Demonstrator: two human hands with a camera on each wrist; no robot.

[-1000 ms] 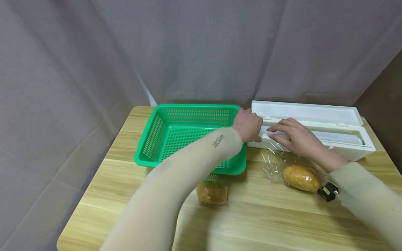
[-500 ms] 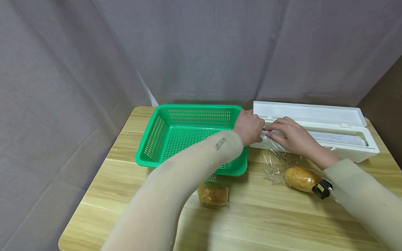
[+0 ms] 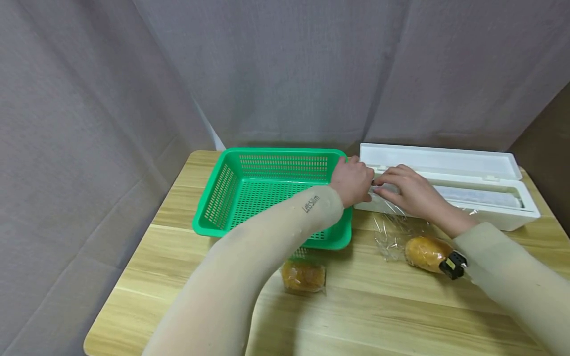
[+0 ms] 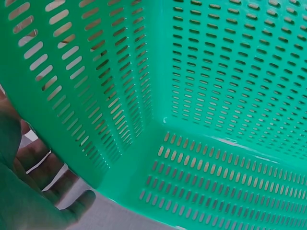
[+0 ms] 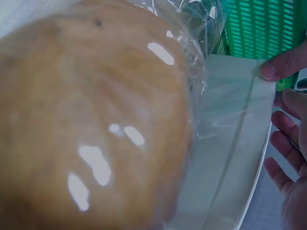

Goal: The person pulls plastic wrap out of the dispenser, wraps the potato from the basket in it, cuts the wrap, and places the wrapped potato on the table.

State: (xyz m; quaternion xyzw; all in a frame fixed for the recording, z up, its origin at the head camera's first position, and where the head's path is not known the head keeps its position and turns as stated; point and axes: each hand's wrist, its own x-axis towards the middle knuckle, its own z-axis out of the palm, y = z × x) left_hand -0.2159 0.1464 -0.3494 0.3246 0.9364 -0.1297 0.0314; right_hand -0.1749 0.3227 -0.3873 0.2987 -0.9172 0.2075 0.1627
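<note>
In the head view my left hand (image 3: 352, 181) grips the left end of the white cling film box (image 3: 498, 210), its thumb at the front corner. In the right wrist view that thumb (image 5: 273, 69) lies on the corner. My right hand (image 3: 411, 193) reaches over the box, thumb and index tips close together near the left end. I cannot tell whether they pinch anything. The box lid (image 3: 441, 159) is raised, and a film roll (image 3: 478, 196) lies inside. Loose clear film (image 3: 387, 232) hangs in front, beside a large bread bun (image 3: 425, 253) wrapped in film under my right wrist.
A green slotted basket (image 3: 209, 230) stands left of the box, close against my left hand. A smaller wrapped bread roll (image 3: 304, 277) lies in front of it on the wooden table (image 3: 369, 316). Behind hangs a grey curtain (image 3: 285, 74).
My right hand has moved a little left along the box, toward my left hand, and its thumb and index tips have come closer together. The left hand keeps its place on the box.
</note>
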